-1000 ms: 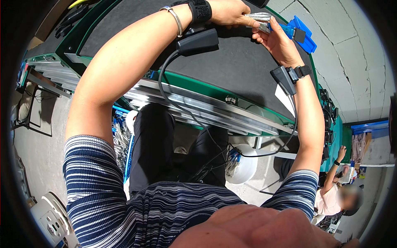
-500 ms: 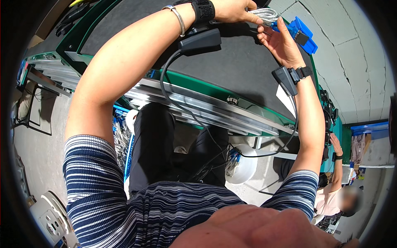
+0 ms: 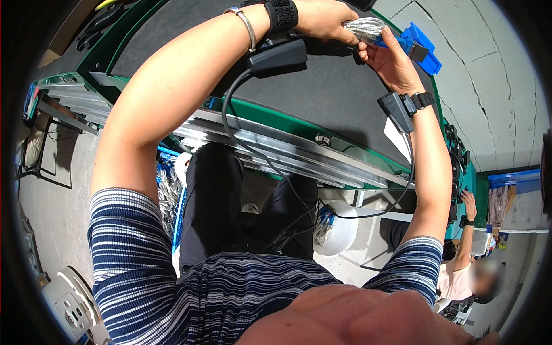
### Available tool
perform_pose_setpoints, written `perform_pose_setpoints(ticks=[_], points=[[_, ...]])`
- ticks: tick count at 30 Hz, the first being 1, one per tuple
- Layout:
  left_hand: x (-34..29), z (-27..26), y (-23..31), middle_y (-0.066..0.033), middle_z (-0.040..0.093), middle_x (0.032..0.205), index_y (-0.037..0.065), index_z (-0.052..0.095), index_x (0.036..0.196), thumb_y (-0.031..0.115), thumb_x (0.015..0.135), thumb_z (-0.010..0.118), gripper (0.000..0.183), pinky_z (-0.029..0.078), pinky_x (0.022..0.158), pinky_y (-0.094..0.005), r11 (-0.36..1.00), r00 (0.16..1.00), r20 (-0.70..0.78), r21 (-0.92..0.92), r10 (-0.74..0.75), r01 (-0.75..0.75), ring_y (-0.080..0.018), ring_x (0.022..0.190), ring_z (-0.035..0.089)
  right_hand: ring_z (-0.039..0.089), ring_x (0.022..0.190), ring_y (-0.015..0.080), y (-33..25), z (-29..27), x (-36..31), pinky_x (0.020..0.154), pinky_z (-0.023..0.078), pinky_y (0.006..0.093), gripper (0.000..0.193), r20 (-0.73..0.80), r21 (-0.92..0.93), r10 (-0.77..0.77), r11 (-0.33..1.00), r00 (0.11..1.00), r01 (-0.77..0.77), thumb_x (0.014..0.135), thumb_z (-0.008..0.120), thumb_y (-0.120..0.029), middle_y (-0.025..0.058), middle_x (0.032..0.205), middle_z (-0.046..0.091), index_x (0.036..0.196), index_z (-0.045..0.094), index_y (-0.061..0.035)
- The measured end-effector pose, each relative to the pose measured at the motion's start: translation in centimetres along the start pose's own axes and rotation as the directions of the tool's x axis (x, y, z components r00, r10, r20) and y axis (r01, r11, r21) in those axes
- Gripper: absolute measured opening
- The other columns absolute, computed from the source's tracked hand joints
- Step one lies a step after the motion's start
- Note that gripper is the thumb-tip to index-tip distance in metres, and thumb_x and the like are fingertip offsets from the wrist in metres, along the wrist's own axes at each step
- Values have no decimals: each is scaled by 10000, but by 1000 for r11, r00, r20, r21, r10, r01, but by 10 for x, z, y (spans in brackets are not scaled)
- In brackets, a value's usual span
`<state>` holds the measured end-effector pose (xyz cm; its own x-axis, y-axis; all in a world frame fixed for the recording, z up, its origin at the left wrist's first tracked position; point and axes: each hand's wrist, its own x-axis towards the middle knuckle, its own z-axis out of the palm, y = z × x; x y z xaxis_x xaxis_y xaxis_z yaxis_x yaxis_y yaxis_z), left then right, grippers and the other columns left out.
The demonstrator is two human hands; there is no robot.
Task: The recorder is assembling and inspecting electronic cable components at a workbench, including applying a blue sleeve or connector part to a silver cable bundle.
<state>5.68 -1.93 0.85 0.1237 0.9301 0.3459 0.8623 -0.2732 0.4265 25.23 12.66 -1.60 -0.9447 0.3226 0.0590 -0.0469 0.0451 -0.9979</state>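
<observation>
A coiled silvery cable (image 3: 363, 26) with a blue end is held between my two hands above the dark belt, at the top of the view. My left hand (image 3: 326, 18) pinches its left part with thumb and fingers. Cupped from below, my right hand (image 3: 394, 62) grips the blue end with its thumb up and fingers curled. Just past that hand is a blue plastic piece (image 3: 424, 47) with a black square part, at the belt's far right edge. My fingers hide some of the cable's underside.
The dark belt (image 3: 339, 92) has a green frame and metal rails (image 3: 270, 146) before my legs. Below stand a blue crate (image 3: 183, 215) of silvery cables and a white bucket (image 3: 339, 236) of blue-ended cables. Wires run from my wrist devices. A co-worker's hand (image 3: 468, 204) is at right.
My left hand has shifted slightly down and right along the cable coil, which has moved a little left and down. A black object shows at the top edge. The co-worker's hand has moved.
</observation>
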Motion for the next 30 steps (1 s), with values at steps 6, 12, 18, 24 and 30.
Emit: perform_pose_setpoints(ticks=[6, 12, 18, 24, 30], points=[[5, 3, -4, -261, 681, 1008, 10, 658, 1086, 478, 886, 633, 510, 516, 834, -456, 997, 1000, 28, 75, 3, -5, -402, 958, 663, 642, 872, 119, -1, 2, 0, 843, 508, 262, 544, 13, -20, -7, 1000, 1000, 8, 944, 558, -565, 50, 967, 680, 1182, 620, -79], [4, 3, -3, -262, 679, 996, -5, 656, 1066, 536, 960, 514, 569, 509, 826, -443, 996, 1000, -7, -89, 2, -3, -399, 954, 663, 643, 881, 129, 0, 0, 0, 845, 510, 262, 550, 33, -8, -35, 999, 999, 35, 942, 539, -587, 57, 979, 671, 1193, 608, -103], [7, 3, -6, -245, 679, 1008, 16, 652, 1095, 518, 978, 499, 538, 504, 841, -411, 996, 999, -40, -86, 17, -20, -373, 965, 669, 648, 889, 141, -1, -3, 1, 855, 518, 263, 553, 56, 41, -11, 999, 998, 9, 947, 519, -594, 76, 1005, 665, 1203, 600, -110], [3, 4, -4, -235, 683, 1010, 17, 649, 1116, 457, 958, 580, 473, 504, 844, -393, 986, 995, -85, -154, 55, -68, -336, 969, 678, 648, 897, 144, 0, -3, 1, 854, 524, 258, 576, 47, 18, -30, 999, 998, 29, 955, 504, -594, 81, 1002, 664, 1214, 592, -87], [2, 1, 0, -231, 685, 995, 23, 650, 1124, 459, 949, 596, 473, 503, 840, -385, 990, 999, -47, -137, 9, -16, -327, 952, 681, 642, 905, 145, 0, -3, 2, 852, 525, 260, 580, 52, 11, -41, 999, 998, 40, 964, 486, -592, 84, 1003, 659, 1208, 593, -76]])
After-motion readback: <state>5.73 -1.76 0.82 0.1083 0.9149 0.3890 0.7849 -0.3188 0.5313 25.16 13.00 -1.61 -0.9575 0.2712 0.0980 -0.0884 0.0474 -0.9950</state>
